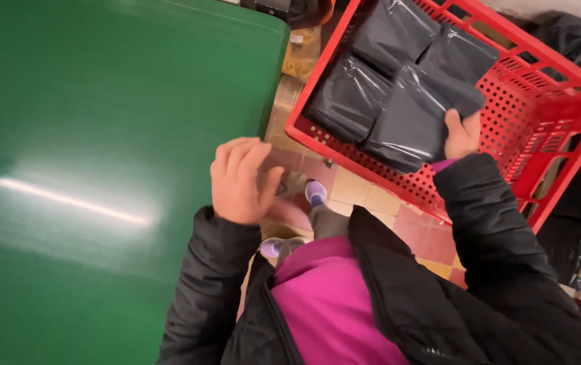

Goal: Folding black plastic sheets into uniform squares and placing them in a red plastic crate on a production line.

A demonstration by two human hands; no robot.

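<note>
Red perforated crate (540, 108) at right, over tiled floor (371, 196), holding black plastic packets (398, 81). Green table (101, 169) at left, glossy.

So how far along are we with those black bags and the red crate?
Done: three black plastic packets already lie in the red crate. In hand: the right hand grips a fourth black packet at its edge, over the crate; whether it is going in or coming out can't be told. The left hand hangs empty, fingers curled, beside the green table. Left: none visible; the table shows no packets.
</note>
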